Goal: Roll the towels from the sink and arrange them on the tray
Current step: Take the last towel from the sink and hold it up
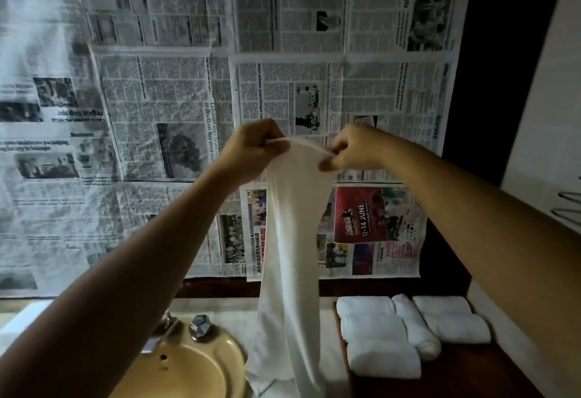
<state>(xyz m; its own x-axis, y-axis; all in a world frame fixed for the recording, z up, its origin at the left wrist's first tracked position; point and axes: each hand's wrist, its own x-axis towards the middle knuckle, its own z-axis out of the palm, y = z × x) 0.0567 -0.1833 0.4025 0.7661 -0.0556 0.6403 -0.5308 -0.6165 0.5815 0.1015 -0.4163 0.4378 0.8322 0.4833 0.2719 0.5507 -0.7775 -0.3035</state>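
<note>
The left hand [254, 143] and the right hand [349, 149] each pinch the top edge of the white towel [292, 240], which hangs down long between the sink [188, 372] and the tray [456, 375], so a loose pinch could drop it into the sink or onto the rolled towels [383, 356].

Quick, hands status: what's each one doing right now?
Left hand: pinches one top corner of the hanging white towel.
Right hand: pinches the other top corner of the same towel.
</note>
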